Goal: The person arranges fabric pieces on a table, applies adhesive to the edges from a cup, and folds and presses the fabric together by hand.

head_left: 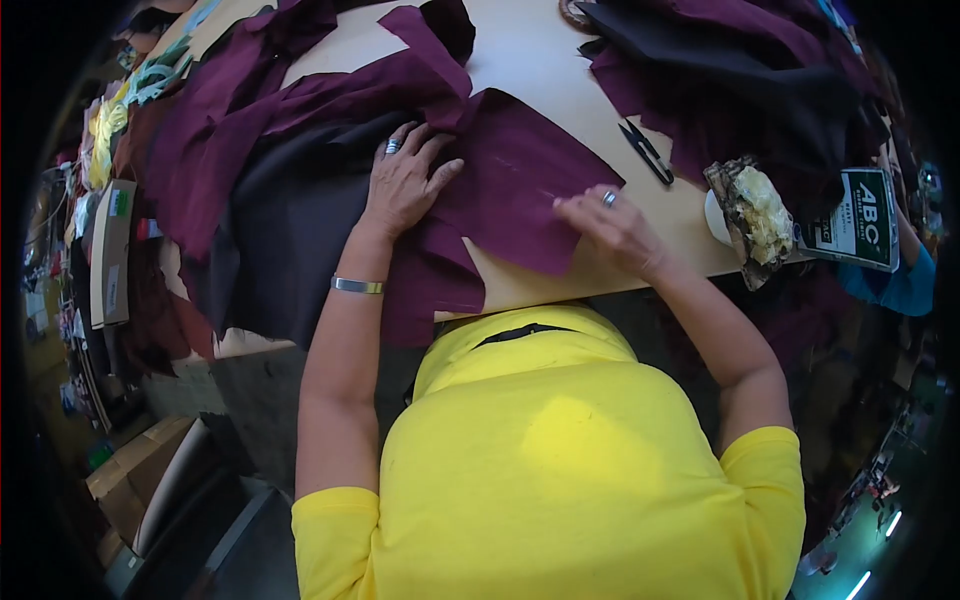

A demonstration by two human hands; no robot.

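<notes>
My left hand [408,180] lies flat with fingers spread on the maroon cloth, where it meets a dark grey layer [290,210]. A ring and a metal bracelet show on that arm. To its right a maroon cloth panel [520,180] lies on the table, with faint pale marks on it. Over the right edge of this panel is my right hand [612,228], its thumb and fingers pinched together. Whatever is between those fingertips, if anything, is too small to make out.
Black thread snips [647,153] lie on the table [520,50] to the right. Beyond them are more maroon and dark cloths [740,80], a pale crumpled bundle [762,215] and a green-and-white ABC box [865,220]. A cardboard box [145,475] stands below left.
</notes>
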